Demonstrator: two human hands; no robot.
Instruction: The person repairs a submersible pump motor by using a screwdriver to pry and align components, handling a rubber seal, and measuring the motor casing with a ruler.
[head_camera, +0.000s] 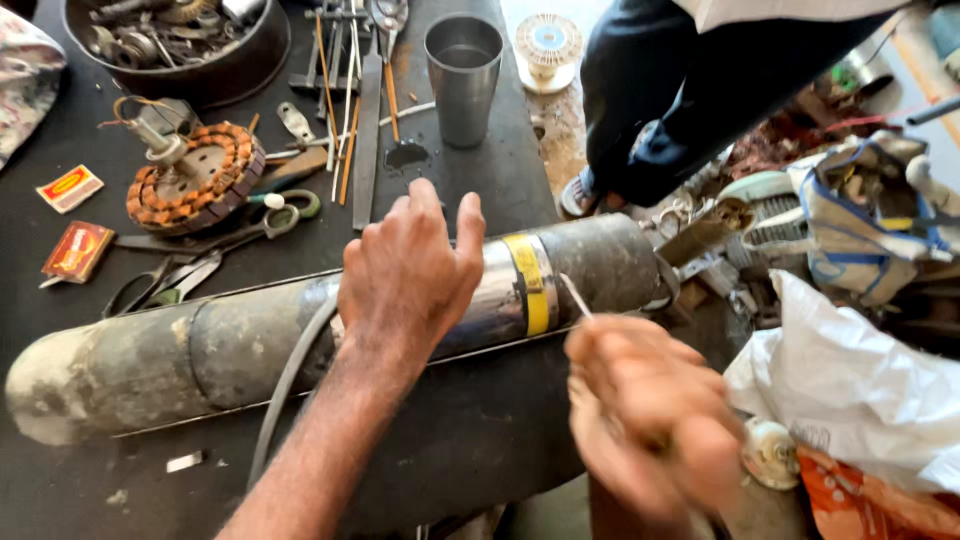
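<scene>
A long, dirty metal cylinder (200, 350) with a shiny section and a yellow band (528, 285) lies across a dark workbench (470, 430). My left hand (410, 275) rests on top of the cylinder at its shiny part, fingers spread. My right hand (645, 410) is blurred, near the bench's right edge, pinching a thin pale strip (574, 295) that points up toward the yellow band. A grey cable (285, 385) runs down from the cylinder beside my left forearm.
A steel tumbler (463, 75), a copper-wound stator (195, 180), scissors (270, 220), files and hand tools, a bowl of parts (180, 40) and two small boxes (70, 220) sit behind the cylinder. Another person's legs (680, 90) stand at the right, by white bags (850, 380) and scrap.
</scene>
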